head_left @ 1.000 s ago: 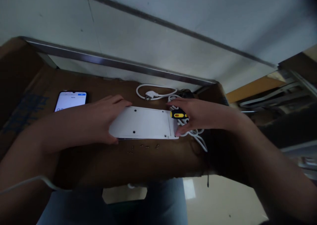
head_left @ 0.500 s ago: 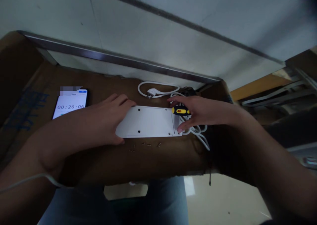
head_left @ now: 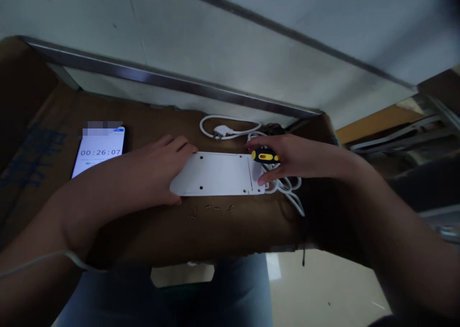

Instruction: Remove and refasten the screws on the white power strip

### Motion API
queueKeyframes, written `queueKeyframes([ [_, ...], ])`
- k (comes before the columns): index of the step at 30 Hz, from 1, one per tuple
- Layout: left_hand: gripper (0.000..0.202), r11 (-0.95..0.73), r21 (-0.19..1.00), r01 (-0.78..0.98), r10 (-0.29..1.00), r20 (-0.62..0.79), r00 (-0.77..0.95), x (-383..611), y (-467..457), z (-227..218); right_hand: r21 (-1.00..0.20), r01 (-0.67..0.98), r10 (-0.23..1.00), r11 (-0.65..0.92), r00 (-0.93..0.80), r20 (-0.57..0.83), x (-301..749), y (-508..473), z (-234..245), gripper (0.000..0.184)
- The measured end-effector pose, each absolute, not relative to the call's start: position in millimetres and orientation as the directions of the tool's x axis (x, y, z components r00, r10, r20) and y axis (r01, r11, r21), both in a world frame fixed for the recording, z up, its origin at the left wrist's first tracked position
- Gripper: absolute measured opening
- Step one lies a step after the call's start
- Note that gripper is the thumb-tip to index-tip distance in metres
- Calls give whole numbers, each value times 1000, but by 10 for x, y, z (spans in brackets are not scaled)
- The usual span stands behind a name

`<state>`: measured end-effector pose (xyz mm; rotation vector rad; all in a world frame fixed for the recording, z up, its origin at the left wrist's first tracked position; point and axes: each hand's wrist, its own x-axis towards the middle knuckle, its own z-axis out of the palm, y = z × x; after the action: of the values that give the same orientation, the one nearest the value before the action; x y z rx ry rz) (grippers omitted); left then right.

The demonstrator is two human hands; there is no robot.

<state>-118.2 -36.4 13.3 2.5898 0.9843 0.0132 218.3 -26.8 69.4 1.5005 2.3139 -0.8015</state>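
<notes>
A white power strip (head_left: 219, 173) lies with its screw-hole side up on brown cardboard. My left hand (head_left: 163, 169) is wrapped round its left end, thumb along the near edge and fingers over the far one. My right hand (head_left: 285, 157) is curled at the strip's right end, its thumb tip at the corner. Inside that hand sits a screwdriver (head_left: 265, 155) with a black and yellow handle; its shaft is hidden. Several small screws (head_left: 215, 208) are scattered just in front of the strip.
A white cable (head_left: 287, 190) is coiled beyond the strip's right end, its plug (head_left: 223, 132) behind the strip. At left, a phone (head_left: 98, 149) displays a running timer, partly covered by my left forearm. A pale wall (head_left: 215, 68) stands behind the cardboard box (head_left: 143, 113).
My right hand has shifted slightly right and up in the picture with the screwdriver. My left hand keeps its hold on the strip. The view has tipped a little, and the phone's timer has advanced.
</notes>
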Motion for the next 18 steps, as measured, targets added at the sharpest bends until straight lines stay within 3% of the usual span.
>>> queueKeyframes([
  [9, 66, -638, 358, 681, 660, -201, 724, -1171, -310, 177, -279, 913, 765, 299, -404, -502, 2182, -204, 686, 62],
  [18, 63, -635, 369, 679, 658, -203, 725, -1319, -319, 230, -275, 916, 765, 290, -395, -508, 2113, -182, 642, 47],
])
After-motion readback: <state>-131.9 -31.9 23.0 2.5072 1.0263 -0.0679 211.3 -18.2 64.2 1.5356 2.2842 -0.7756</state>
